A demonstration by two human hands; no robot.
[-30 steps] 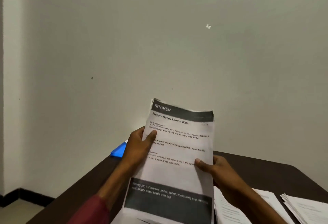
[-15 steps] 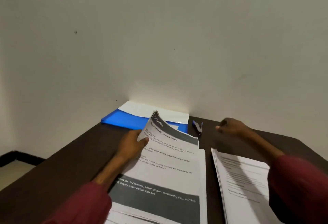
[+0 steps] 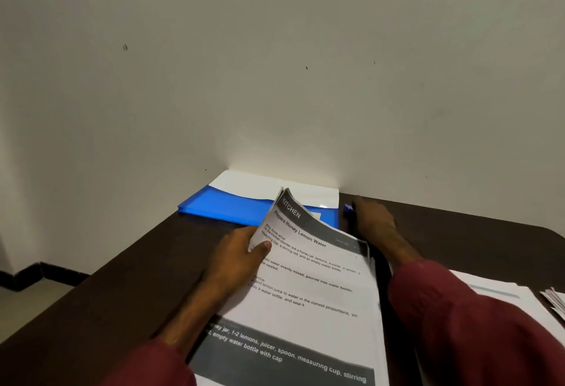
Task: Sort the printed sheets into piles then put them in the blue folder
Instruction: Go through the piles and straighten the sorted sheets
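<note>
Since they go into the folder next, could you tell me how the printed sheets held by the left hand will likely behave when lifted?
Probably floppy: the printed sheets curl where the left hand pinches their far corner. Likely to slide apart too, as their right edges look staggered, with no binding visible.

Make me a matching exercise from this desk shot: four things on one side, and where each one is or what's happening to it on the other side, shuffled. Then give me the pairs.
Things
1. blue folder
2. Kitchen sheets
3. right hand
4. plain white sheet

Place or state
a. lying on top of the folder
b. far corner bent up, pinched by the left hand
c. at the far edge of the table, partly under a white sheet
d. next to a small blue object, right of the folder

Pairs: 1-c, 2-b, 3-d, 4-a
</note>
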